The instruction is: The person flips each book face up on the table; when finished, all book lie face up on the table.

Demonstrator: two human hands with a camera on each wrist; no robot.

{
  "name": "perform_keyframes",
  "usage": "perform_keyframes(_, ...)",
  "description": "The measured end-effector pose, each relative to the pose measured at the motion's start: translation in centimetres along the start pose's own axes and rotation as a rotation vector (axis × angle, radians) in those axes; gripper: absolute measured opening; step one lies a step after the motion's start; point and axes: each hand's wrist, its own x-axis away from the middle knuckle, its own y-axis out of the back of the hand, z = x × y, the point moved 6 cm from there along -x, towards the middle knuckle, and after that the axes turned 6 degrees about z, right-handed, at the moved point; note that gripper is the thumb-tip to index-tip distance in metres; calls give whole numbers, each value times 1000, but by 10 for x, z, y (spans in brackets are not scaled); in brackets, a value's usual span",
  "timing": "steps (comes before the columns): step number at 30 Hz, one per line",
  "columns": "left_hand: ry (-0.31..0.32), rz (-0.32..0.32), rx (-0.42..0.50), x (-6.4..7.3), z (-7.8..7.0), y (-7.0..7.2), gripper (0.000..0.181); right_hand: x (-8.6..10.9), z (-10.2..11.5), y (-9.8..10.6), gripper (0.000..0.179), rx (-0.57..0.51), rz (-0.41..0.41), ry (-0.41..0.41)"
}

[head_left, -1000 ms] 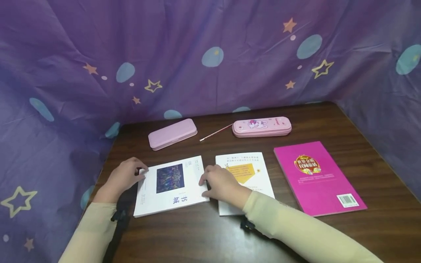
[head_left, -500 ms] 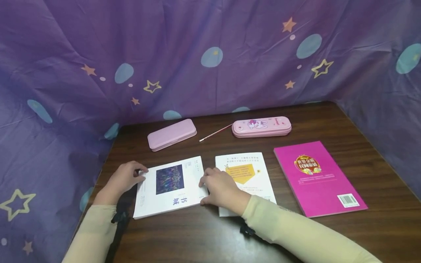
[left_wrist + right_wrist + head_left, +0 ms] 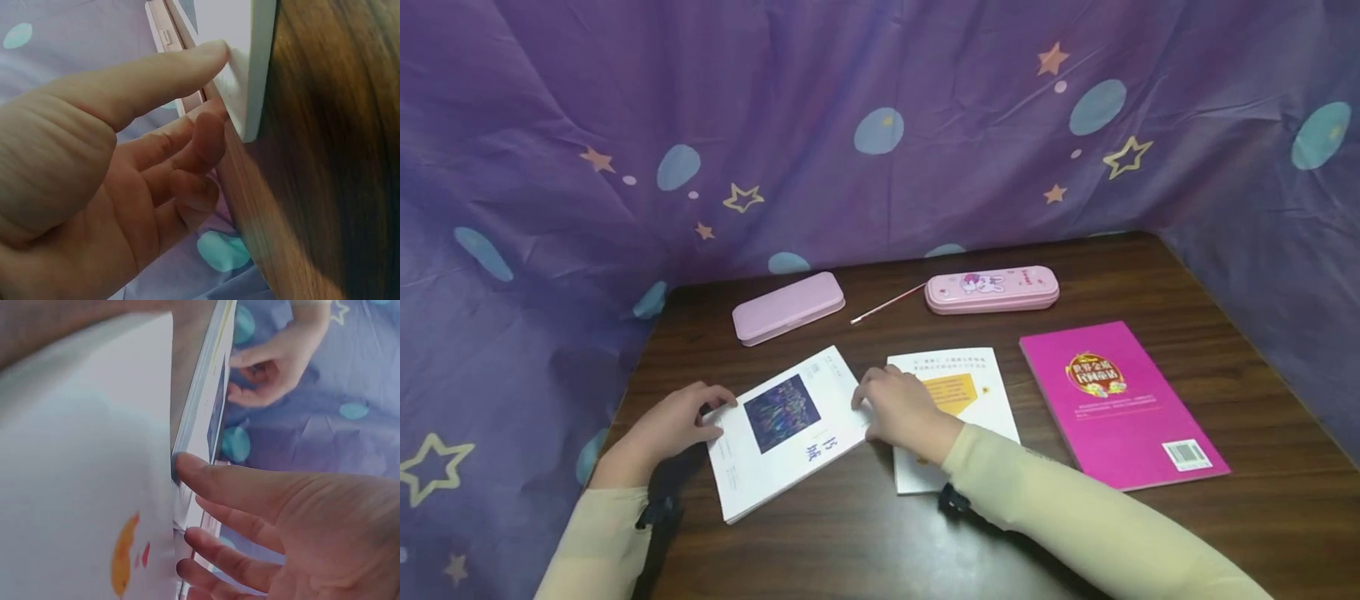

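A white book (image 3: 760,479) with a dark picture on its cover lies askew on the table in the head view. At its left edge my left hand (image 3: 673,425) holds the corner between thumb and fingers. My right hand (image 3: 898,412) grips the opposite edge, reaching over a second white book (image 3: 992,400) with a yellow print. In the left wrist view, my thumb (image 3: 200,62) touches the first book's edge (image 3: 244,94), with the other fingers bent below. Seen from the right wrist, my thumb (image 3: 200,469) and fingertips meet the page edges (image 3: 203,419).
A magenta book (image 3: 1123,417) lies to the right. Along the back are a plain pink case (image 3: 790,308), a thin stick with a pale tip (image 3: 887,304) and a pink pencil case (image 3: 992,292) with a rabbit print. A purple curtain (image 3: 820,125) hangs behind the table (image 3: 850,542).
The white book has turned counterclockwise, its right side swinging away and its lower left corner coming nearer. Both hands have shifted slightly with it. The other books and cases stay put.
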Motion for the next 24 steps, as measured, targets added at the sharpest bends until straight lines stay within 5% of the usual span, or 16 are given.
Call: perform_keyframes(24, 8, 109, 134, 24, -22, -12, 45, -53, -38, 13, 26, -83, -54, -126)
